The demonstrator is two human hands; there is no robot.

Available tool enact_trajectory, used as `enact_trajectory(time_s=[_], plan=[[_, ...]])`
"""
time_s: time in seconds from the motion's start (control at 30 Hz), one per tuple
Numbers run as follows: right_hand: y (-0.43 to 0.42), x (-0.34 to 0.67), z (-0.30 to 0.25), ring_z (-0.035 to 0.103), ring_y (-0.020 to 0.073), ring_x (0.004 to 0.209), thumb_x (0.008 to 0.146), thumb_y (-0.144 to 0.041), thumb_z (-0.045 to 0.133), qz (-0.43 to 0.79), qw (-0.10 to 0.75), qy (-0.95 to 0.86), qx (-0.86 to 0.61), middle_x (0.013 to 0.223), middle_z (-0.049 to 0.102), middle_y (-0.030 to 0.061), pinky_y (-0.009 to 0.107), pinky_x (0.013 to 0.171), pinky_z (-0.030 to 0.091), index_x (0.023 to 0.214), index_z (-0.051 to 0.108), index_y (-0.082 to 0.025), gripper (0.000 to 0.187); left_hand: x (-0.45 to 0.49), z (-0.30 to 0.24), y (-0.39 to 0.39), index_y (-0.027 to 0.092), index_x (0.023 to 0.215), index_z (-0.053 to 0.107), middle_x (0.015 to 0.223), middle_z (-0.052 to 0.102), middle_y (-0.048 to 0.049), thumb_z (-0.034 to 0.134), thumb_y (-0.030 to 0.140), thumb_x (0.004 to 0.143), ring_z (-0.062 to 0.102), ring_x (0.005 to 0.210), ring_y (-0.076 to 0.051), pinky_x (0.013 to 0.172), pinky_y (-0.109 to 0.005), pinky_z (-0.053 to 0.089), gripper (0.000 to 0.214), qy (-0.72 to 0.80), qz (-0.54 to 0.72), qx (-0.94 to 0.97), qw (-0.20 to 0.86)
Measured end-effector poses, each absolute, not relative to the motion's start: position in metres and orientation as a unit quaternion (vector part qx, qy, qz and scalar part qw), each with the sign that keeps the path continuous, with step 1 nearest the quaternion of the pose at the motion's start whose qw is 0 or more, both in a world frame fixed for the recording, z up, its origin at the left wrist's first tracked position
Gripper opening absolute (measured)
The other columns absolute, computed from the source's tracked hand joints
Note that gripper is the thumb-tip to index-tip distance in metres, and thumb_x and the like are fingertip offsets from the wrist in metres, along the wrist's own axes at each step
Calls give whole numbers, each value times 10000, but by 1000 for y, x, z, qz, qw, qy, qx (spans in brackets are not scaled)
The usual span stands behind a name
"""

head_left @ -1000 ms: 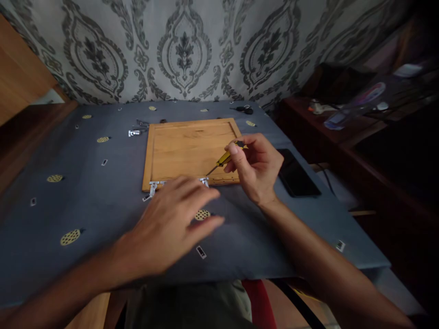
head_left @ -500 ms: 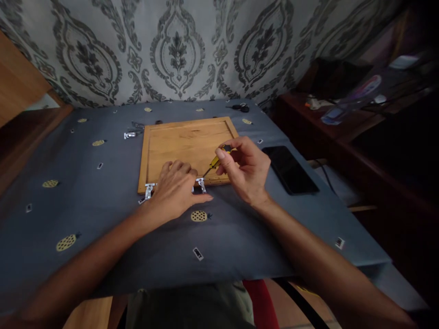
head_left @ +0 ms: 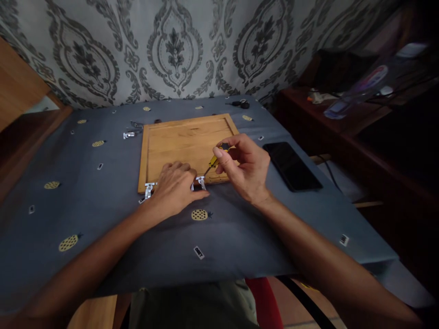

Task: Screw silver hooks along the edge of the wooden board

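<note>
A wooden cabinet door panel (head_left: 185, 141) lies on the cloth-covered table. Metal hinges sit along its near edge: one hinge (head_left: 148, 190) left of my left hand and another hinge (head_left: 200, 182) just right of it. My left hand (head_left: 176, 187) rests over the near edge, fingers bent on the wood and thumb stretched along the front beside the right hinge, holding the panel. Pinched in my right hand (head_left: 244, 169) is a screwdriver (head_left: 213, 161) with a yellow and black handle. Its tip meets the right hinge; the screw is too small to make out.
Another metal hinge (head_left: 129, 135) lies left of the panel, and keys (head_left: 240, 104) are at the back. A black phone (head_left: 291, 165) lies to the right. Beyond it, a plastic bottle (head_left: 360, 91) stands on dark red furniture (head_left: 291, 107). A patterned curtain (head_left: 137, 45) hangs behind.
The view has shifted slightly. Both hands keep nearly the same place, with the screwdriver still at the right hinge and its handle turned a little in my right fingers.
</note>
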State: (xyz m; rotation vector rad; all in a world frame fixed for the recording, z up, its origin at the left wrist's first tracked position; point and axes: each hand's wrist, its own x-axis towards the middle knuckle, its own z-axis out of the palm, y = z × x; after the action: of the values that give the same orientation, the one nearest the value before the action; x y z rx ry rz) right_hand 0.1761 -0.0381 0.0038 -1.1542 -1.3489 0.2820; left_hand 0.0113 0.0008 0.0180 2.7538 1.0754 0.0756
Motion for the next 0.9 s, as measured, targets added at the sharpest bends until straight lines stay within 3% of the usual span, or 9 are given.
enact_trajectory(time_s=[0.5, 0.67, 0.9], plan=[[-38, 177, 4, 601, 81, 449, 868, -421, 723, 117, 629, -591, -491, 684, 588, -44, 217, 387, 405, 857, 591, -213, 248, 6, 16, 6, 173, 855, 704, 906, 680, -80, 724, 534, 847, 611, 944, -298, 883, -459, 449, 362, 343, 45, 934, 86], [-38, 179, 4, 595, 79, 437, 878, -467, 693, 109, 637, -584, -491, 701, 602, -42, 211, 373, 409, 856, 577, -219, 275, -14, 27, 12, 152, 1064, 692, 1060, 683, -105, 758, 568, 807, 597, 1081, -324, 920, -442, 459, 494, 367, 90, 922, 79], [-38, 179, 3, 601, 78, 441, 870, -483, 695, 114, 634, -580, -499, 709, 594, -39, 201, 369, 416, 865, 574, -219, 290, -29, 14, 2, 165, 1054, 676, 1184, 634, -99, 797, 537, 782, 544, 1154, -304, 1003, -447, 442, 476, 348, 95, 929, 78]])
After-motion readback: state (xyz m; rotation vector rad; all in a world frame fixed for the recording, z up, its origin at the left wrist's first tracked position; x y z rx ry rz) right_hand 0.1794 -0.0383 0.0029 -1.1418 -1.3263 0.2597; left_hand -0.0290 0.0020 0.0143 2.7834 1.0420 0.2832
